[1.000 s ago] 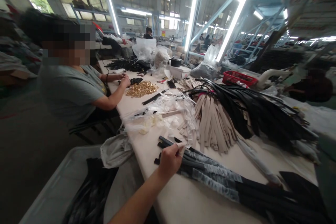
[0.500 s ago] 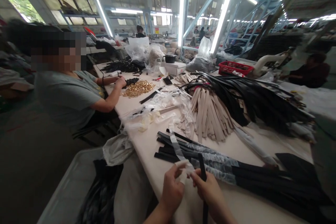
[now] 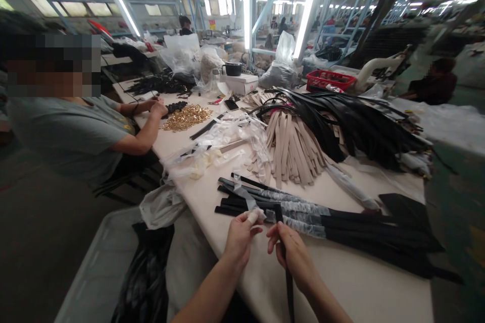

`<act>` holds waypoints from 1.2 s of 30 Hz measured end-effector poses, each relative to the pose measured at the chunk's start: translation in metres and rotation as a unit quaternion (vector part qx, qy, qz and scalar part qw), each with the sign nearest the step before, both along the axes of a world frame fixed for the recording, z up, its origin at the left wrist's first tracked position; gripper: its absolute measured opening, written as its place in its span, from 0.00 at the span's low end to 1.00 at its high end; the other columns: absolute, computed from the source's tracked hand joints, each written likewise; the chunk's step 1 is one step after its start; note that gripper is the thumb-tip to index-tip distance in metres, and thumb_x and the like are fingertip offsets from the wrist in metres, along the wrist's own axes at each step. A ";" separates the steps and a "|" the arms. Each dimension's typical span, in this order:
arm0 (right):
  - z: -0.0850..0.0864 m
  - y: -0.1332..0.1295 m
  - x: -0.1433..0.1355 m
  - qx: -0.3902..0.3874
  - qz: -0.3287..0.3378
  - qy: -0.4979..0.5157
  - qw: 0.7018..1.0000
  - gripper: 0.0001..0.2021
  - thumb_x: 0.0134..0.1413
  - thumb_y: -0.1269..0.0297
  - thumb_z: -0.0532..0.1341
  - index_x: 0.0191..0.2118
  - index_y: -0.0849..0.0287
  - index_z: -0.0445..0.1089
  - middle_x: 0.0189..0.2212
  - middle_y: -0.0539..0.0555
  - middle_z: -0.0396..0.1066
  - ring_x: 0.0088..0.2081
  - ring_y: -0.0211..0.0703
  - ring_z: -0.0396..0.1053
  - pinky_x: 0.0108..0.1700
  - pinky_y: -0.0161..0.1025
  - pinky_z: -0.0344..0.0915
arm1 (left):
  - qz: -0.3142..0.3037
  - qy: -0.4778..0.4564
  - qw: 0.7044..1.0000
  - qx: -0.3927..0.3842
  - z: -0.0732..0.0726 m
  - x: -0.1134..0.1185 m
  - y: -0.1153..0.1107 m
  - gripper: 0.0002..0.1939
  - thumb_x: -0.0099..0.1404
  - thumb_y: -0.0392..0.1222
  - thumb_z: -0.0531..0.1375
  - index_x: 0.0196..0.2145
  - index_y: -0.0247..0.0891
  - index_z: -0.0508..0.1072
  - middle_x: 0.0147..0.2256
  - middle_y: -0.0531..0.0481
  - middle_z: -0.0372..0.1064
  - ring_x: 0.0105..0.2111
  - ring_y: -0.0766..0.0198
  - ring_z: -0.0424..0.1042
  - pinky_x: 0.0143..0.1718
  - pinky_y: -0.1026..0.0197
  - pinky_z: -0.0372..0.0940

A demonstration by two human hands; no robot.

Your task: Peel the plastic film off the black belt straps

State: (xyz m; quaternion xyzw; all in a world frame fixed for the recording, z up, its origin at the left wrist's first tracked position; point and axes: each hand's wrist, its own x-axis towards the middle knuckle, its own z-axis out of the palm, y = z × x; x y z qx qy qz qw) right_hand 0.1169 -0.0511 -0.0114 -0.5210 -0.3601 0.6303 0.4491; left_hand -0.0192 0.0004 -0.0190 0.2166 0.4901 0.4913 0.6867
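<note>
Near the table's front edge, my left hand (image 3: 239, 237) has its fingers closed on a clear plastic film strip (image 3: 244, 193) that stands up past the fingertips. Some whitish wrapping covers a finger of that hand. My right hand (image 3: 294, 247) grips a narrow black strap (image 3: 289, 290), which sticks up above the fingers and hangs down below them. A small gap separates the two hands. Just beyond them lie several long black straps (image 3: 364, 224), partly wrapped in crinkled clear film (image 3: 303, 225).
Beige strips (image 3: 293, 149) and glossy black straps (image 3: 364, 123) are heaped farther back. Loose clear plastic (image 3: 242, 133) lies left of them. A co-worker (image 3: 71, 126) sits at left by a pile of gold metal pieces (image 3: 187, 117). A bin (image 3: 89, 275) stands below the table edge.
My hands have moved apart; earlier both were at the film strip, now only the left holds it. The strap stays in my right hand. The view has shifted slightly.
</note>
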 end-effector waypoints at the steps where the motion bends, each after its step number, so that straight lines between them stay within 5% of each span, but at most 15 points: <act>1: -0.001 -0.004 -0.001 -0.002 0.013 0.011 1.000 0.28 0.65 0.40 0.48 0.37 0.63 0.69 0.23 0.52 0.72 0.12 0.27 0.53 0.15 0.29 0.42 | 0.017 -0.006 1.000 -0.004 0.001 0.000 0.003 0.15 0.51 0.47 0.73 0.30 0.32 0.79 0.29 0.47 0.74 0.29 0.66 0.70 0.30 0.65 0.64; 10: -0.001 -0.014 -0.015 -0.033 0.059 0.009 0.998 0.30 0.63 0.38 0.48 0.35 0.64 0.69 0.18 0.51 0.72 0.09 0.27 0.54 0.11 0.26 0.43 | 0.038 -0.062 0.997 -0.028 0.010 0.006 0.014 0.15 0.50 0.45 0.74 0.30 0.32 0.79 0.32 0.45 0.76 0.32 0.63 0.72 0.35 0.62 0.67; 20: -0.001 -0.007 -0.008 -0.043 0.113 -0.010 0.993 0.31 0.61 0.36 0.50 0.41 0.65 0.68 0.19 0.51 0.72 0.09 0.31 0.60 0.11 0.27 0.47 | -0.126 -0.020 0.991 -0.043 0.008 0.004 -0.009 0.18 0.51 0.51 0.73 0.24 0.31 0.77 0.23 0.47 0.72 0.22 0.68 0.67 0.27 0.65 0.62; 23: -0.004 -0.018 -0.005 -0.057 0.132 -0.034 0.989 0.30 0.55 0.37 0.59 0.46 0.63 0.68 0.29 0.55 0.77 0.19 0.38 0.73 0.18 0.30 0.61 | -0.049 -0.010 0.999 -0.011 0.013 -0.011 0.005 0.18 0.50 0.51 0.73 0.27 0.32 0.79 0.28 0.45 0.75 0.28 0.63 0.72 0.34 0.62 0.65; 26: -0.008 -0.030 -0.006 -0.055 0.134 -0.067 0.987 0.30 0.56 0.35 0.57 0.38 0.64 0.70 0.31 0.59 0.77 0.23 0.40 0.75 0.23 0.32 0.63 | 0.040 0.000 0.999 0.011 0.019 -0.022 0.013 0.18 0.49 0.51 0.73 0.31 0.34 0.81 0.32 0.44 0.77 0.33 0.62 0.73 0.38 0.61 0.66; 33: 0.001 -0.021 -0.008 -0.030 0.112 -0.068 0.991 0.34 0.56 0.31 0.51 0.38 0.63 0.71 0.32 0.62 0.78 0.22 0.42 0.74 0.22 0.35 0.63 | -0.082 0.059 0.995 -0.006 0.016 -0.002 -0.023 0.20 0.52 0.55 0.71 0.23 0.33 0.77 0.20 0.49 0.69 0.21 0.66 0.64 0.25 0.64 0.58; 36: -0.001 -0.026 -0.001 -0.032 0.135 -0.084 0.987 0.34 0.54 0.30 0.52 0.37 0.62 0.71 0.33 0.63 0.78 0.24 0.45 0.76 0.24 0.36 0.66 | -0.034 0.067 0.997 0.021 0.023 -0.006 -0.015 0.18 0.54 0.53 0.70 0.23 0.34 0.77 0.24 0.48 0.72 0.25 0.65 0.66 0.29 0.64 0.59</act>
